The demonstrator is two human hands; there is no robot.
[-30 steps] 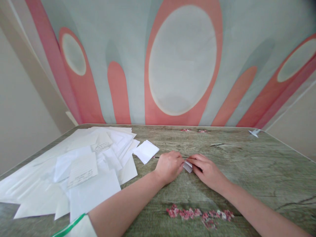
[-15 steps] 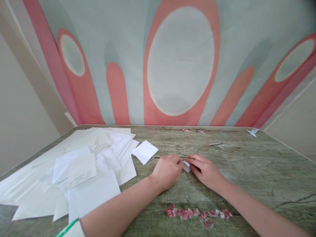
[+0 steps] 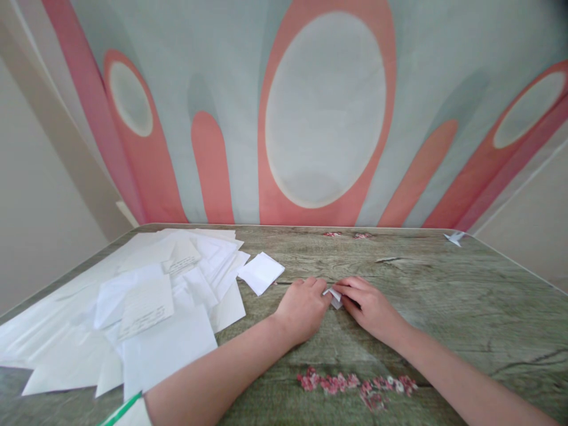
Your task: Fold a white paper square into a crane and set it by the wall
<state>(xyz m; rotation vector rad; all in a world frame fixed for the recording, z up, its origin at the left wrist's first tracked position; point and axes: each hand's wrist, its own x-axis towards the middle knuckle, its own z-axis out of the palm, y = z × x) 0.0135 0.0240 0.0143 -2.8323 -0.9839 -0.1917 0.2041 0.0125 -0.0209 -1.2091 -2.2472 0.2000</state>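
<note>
A small folded piece of white paper [image 3: 335,298] lies on the wood-patterned table between my two hands. My left hand [image 3: 305,309] is closed on its left side, the fingers curled and the tips partly hidden. From the right, my right hand [image 3: 366,306] pinches the same paper between thumb and fingers. To the left of my left hand, a small stack of white paper squares [image 3: 261,273] rests on the table.
A wide, loose pile of white sheets [image 3: 168,349] covers the table's left side, some with writing. A folded white paper bird [image 3: 455,238] sits at the far right corner. Pink flower prints [image 3: 355,384] mark the table [image 3: 444,296]. A patterned wall [image 3: 239,177] stands behind.
A folded edge of the paper now shows more to the left, beside my left fingertips, which have shifted slightly. My right hand stays nearly in place.
</note>
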